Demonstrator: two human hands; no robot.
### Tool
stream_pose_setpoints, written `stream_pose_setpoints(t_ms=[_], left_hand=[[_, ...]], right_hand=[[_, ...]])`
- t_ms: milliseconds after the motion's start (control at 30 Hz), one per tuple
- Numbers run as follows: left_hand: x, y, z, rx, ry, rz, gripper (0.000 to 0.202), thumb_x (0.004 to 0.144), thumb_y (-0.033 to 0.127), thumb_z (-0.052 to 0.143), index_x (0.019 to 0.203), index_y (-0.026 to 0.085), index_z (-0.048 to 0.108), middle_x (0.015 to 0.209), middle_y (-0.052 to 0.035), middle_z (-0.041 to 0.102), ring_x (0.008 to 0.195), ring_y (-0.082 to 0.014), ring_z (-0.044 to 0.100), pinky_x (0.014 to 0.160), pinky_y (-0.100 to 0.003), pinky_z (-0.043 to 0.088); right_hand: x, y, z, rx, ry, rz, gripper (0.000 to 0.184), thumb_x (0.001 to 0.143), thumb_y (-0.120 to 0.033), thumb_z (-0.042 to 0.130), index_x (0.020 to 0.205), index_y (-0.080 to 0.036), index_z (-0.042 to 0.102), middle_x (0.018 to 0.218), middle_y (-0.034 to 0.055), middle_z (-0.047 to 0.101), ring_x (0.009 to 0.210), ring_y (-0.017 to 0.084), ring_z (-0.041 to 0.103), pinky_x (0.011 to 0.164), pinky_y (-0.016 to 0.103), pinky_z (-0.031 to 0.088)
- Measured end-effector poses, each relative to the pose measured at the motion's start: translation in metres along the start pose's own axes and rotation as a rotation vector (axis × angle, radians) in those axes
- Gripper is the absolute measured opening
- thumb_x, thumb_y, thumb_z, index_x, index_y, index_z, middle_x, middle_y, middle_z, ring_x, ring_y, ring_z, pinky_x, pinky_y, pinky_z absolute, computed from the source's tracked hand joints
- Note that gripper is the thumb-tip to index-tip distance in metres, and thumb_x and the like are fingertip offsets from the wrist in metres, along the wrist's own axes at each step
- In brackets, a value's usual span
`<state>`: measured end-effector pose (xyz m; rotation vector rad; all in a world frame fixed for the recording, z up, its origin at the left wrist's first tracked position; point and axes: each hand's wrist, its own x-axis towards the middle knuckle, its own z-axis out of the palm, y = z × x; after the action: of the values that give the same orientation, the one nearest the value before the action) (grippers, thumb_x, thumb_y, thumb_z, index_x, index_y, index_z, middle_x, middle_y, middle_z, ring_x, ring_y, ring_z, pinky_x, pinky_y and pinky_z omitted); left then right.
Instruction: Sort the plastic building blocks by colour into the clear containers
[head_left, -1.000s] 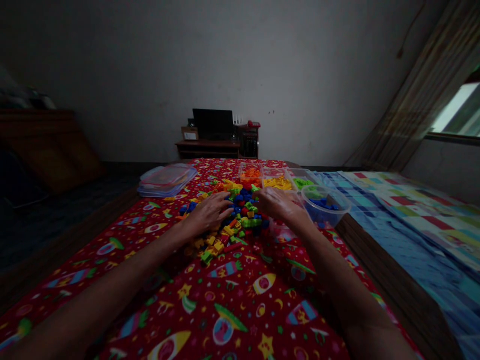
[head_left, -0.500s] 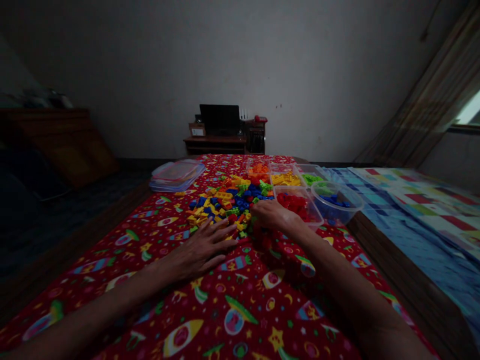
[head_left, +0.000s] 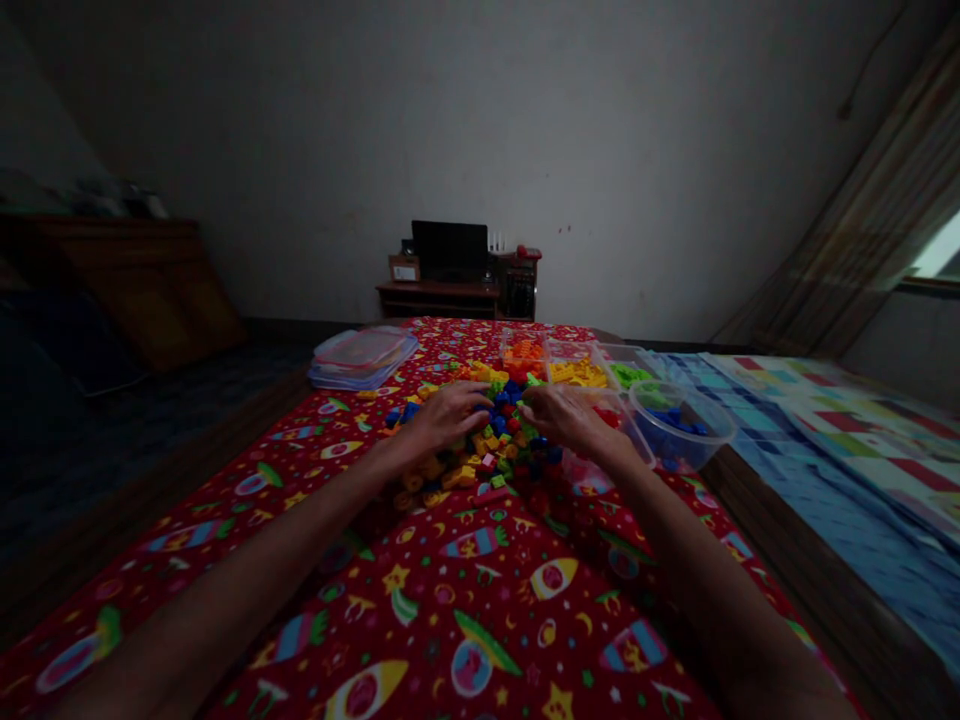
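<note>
- Bricks in mixed colours, a loose pile (head_left: 495, 440), centred before the wearer; placed there, presumably, so that both hands reach it equally.
- Left hand (head_left: 450, 415): at the pile's left flank, palm down, fingers loosely bent over the bricks, perhaps to steady or spread them; whether anything is gripped cannot be told.
- Right hand (head_left: 562, 415): at the pile's right flank, fingers curled down toward the bricks; fingertips hidden, so a grip cannot be confirmed.
- Red-brick box (head_left: 642, 445): just right of the pile, partly masked by the right hand and wrist.
- Remaining open containers: beyond the pile and to its right, holding orange, yellow and green bricks; a round tub (head_left: 716, 428) with blue bricks stands farthest right. One dominant colour apiece suggests separation by colour; the missing covers would ease access.
- Stacked lids (head_left: 364, 355): beyond the pile to its left, apart from it, probably kept out of the way.
- Red printed cloth (head_left: 427, 570): spread beneath the pile over the surface (head_left: 757, 510), perhaps as protection.
- Monitor (head_left: 450, 250): well beyond the pile, near the wall.
</note>
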<state>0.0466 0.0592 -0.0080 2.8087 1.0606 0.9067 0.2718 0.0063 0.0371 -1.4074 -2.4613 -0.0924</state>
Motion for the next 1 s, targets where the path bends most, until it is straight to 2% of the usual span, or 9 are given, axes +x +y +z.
stream_pose_setpoints(t_ms=[133, 233, 300, 400, 533, 700, 767, 867, 1000], left_hand=[[0.038, -0.02, 0.003, -0.014, 0.127, -0.098, 0.023, 0.082, 0.022, 0.055, 0.099, 0.017, 0.068, 0.114, -0.009, 0.065, 0.109, -0.0228, 0.058, 0.099, -0.04, 0.044], [0.049, -0.03, 0.015, 0.031, 0.049, -0.109, 0.03, 0.074, 0.015, 0.06, 0.104, 0.015, 0.067, 0.114, -0.0101, 0.065, 0.11, -0.0243, 0.057, 0.099, -0.04, 0.043], [0.048, -0.033, 0.024, 0.084, 0.026, -0.118, 0.028, 0.074, 0.012, 0.06, 0.1, 0.015, 0.068, 0.109, -0.0102, 0.066, 0.107, -0.0246, 0.058, 0.096, -0.039, 0.045], [0.041, -0.033, 0.03, 0.155, 0.075, -0.123, 0.018, 0.077, 0.014, 0.057, 0.091, 0.017, 0.068, 0.101, -0.0086, 0.065, 0.099, -0.0238, 0.059, 0.089, -0.038, 0.048], [0.037, -0.028, 0.021, 0.088, 0.163, -0.129, 0.012, 0.077, 0.02, 0.059, 0.084, 0.017, 0.069, 0.104, -0.0086, 0.064, 0.1, -0.0237, 0.058, 0.09, -0.037, 0.047], [0.041, -0.015, 0.004, -0.099, 0.04, -0.148, 0.021, 0.084, 0.024, 0.051, 0.083, 0.018, 0.071, 0.09, -0.0044, 0.07, 0.086, -0.0181, 0.063, 0.084, -0.031, 0.049], [0.04, -0.011, 0.005, -0.075, 0.013, -0.091, 0.019, 0.083, 0.021, 0.052, 0.082, 0.02, 0.071, 0.091, -0.0038, 0.069, 0.088, -0.0179, 0.063, 0.087, -0.031, 0.049], [0.036, -0.01, 0.013, -0.001, -0.003, -0.011, 0.014, 0.079, 0.022, 0.06, 0.087, 0.021, 0.071, 0.106, -0.0057, 0.065, 0.103, -0.0216, 0.058, 0.096, -0.037, 0.045], [0.026, -0.007, 0.019, 0.135, 0.03, -0.032, 0.027, 0.071, 0.03, 0.073, 0.095, 0.018, 0.069, 0.12, -0.0113, 0.056, 0.117, -0.0298, 0.046, 0.101, -0.047, 0.04]], right_hand=[[0.004, 0.006, 0.005, 0.029, 0.088, 0.065, 0.024, 0.091, -0.025, 0.045, 0.079, -0.014, 0.063, 0.065, 0.0016, 0.059, 0.052, 0.009, 0.038, 0.053, 0.024, 0.021], [0.008, 0.01, 0.01, 0.086, 0.15, 0.082, 0.023, 0.091, -0.025, 0.046, 0.081, -0.014, 0.063, 0.068, 0.0026, 0.06, 0.055, 0.009, 0.042, 0.055, 0.024, 0.024], [0.011, 0.012, 0.014, 0.141, 0.18, 0.082, 0.022, 0.09, -0.025, 0.047, 0.084, -0.013, 0.064, 0.071, 0.0036, 0.062, 0.058, 0.01, 0.046, 0.056, 0.023, 0.026], [0.012, 0.014, 0.018, 0.205, 0.196, 0.081, 0.02, 0.088, -0.023, 0.049, 0.082, -0.012, 0.065, 0.073, 0.0041, 0.063, 0.061, 0.011, 0.049, 0.057, 0.022, 0.029], [0.012, 0.015, 0.02, 0.233, 0.193, 0.1, 0.019, 0.086, -0.023, 0.051, 0.08, -0.012, 0.065, 0.07, 0.0042, 0.064, 0.059, 0.011, 0.05, 0.056, 0.022, 0.031], [0.011, 0.013, 0.024, 0.265, 0.228, 0.105, 0.028, 0.086, -0.021, 0.053, 0.111, -0.014, 0.062, 0.082, 0.0073, 0.069, 0.071, 0.015, 0.06, 0.063, 0.024, 0.038], [0.011, 0.012, 0.027, 0.257, 0.223, 0.092, 0.033, 0.085, -0.02, 0.054, 0.118, -0.014, 0.059, 0.083, 0.0073, 0.07, 0.073, 0.016, 0.061, 0.066, 0.025, 0.039], [0.01, 0.011, 0.03, 0.196, 0.223, 0.064, 0.035, 0.085, -0.02, 0.054, 0.12, -0.014, 0.058, 0.08, 0.0064, 0.069, 0.071, 0.016, 0.06, 0.066, 0.026, 0.039], [0.009, 0.01, 0.03, 0.123, 0.225, 0.049, 0.033, 0.086, -0.021, 0.052, 0.118, -0.014, 0.059, 0.075, 0.0053, 0.067, 0.066, 0.016, 0.056, 0.064, 0.026, 0.037]])
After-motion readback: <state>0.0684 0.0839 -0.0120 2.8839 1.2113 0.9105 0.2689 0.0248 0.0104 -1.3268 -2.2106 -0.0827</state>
